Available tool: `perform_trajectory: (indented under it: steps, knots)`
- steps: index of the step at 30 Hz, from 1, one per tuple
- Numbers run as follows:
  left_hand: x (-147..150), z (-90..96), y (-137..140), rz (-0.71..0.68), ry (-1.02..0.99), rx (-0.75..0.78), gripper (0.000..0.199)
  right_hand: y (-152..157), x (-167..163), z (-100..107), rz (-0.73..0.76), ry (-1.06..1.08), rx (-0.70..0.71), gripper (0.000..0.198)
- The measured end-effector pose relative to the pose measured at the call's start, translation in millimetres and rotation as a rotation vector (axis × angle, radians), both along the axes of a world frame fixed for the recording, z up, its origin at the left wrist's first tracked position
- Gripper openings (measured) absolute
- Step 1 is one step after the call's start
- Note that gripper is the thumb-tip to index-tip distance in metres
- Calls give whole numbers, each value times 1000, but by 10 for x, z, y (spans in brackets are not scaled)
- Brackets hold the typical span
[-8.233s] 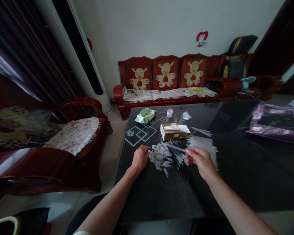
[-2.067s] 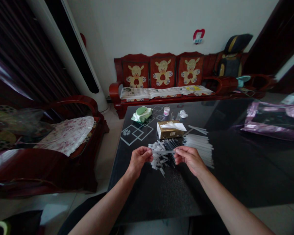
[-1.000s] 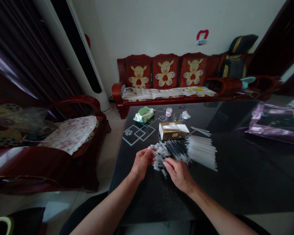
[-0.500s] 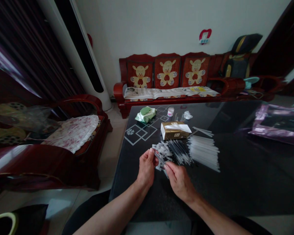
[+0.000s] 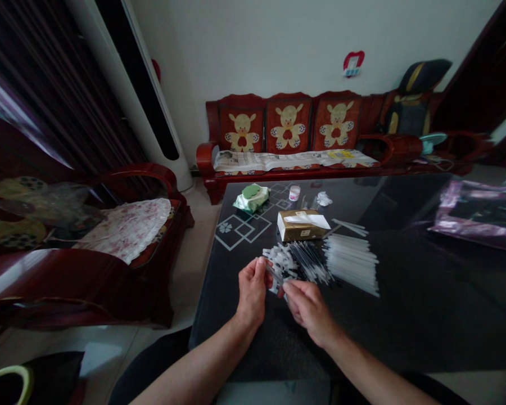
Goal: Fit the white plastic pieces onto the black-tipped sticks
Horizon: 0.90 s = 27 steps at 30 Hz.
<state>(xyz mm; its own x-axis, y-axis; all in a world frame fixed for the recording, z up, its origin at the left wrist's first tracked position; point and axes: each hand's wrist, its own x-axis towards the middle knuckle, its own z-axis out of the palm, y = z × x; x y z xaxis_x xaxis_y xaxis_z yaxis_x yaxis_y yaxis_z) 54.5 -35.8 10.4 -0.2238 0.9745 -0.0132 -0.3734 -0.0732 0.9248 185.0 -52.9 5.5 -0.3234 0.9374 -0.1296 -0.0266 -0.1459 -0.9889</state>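
Observation:
My left hand [image 5: 252, 289] is closed, pinching one end of a thin, greyish, pen-like tube [image 5: 274, 274] between thumb and fingers. The fingers of my right hand [image 5: 310, 308] are closed on the tube's other end, which they partly cover. The tube slants down to the right, just above the near side of a pile of small white pieces [image 5: 279, 257] that look like pen caps. Beside that pile lie several thin black sticks with pale ends, like pen refills [image 5: 308, 260]. Right of them is a row of whitish translucent tubes [image 5: 351, 261], like pen barrels.
A gold tissue box [image 5: 303, 232] stands behind the piles on the dark glossy table [image 5: 405, 326]. Farther back are a green wipes pack [image 5: 252, 198], a small white jar [image 5: 294, 193] and crumpled tissue [image 5: 324, 198]. A purple plastic package [image 5: 451, 216] lies at the right.
My right hand has shifted slightly, its fingers changing their grip at the tube's lower end. My left hand keeps its pinch almost in place.

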Motion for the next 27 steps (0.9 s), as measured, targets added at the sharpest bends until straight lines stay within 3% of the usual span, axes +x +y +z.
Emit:
perform_trajectory:
  steps: [2, 4, 9, 13, 16, 18, 20, 22, 25, 27]
  knots:
    - [-12, 14, 12, -12, -9, -1, 40, 10, 5, 2, -35, -102, 165, 39]
    - [-40, 28, 37, -45, -27, -15, 39, 36, 12, -5, -45, -125, 201, 40]
    - [-35, -31, 51, -173, -100, -43, 37, 112, -5, -71, -6, 53, -51, 39]
    - [23, -99, 36, -265, 20, -69, 32, 135, -15, -125, -10, 62, -114, 40]
    - [-144, -69, 160, -225, 153, -47, 32, 192, 57, -152, 6, -55, -73, 46]
    - [-392, -47, 317, -78, 215, -10, 31, 268, 158, -167, -39, -137, -28, 48]
    - [-688, -60, 491, 48, 363, -11, 30, 361, 285, -179, -114, -178, 14, 48]
    - [-946, -117, 638, 108, 658, -99, 28, 447, 408, -186, -170, -188, 36, 45]
    - [-1150, -238, 758, 64, 1104, -251, 24, 525, 539, -187, -212, -176, 45, 42]
    - [-1174, -304, 785, 37, 1282, -294, 23, 541, 587, -186, -217, -171, 54, 40]
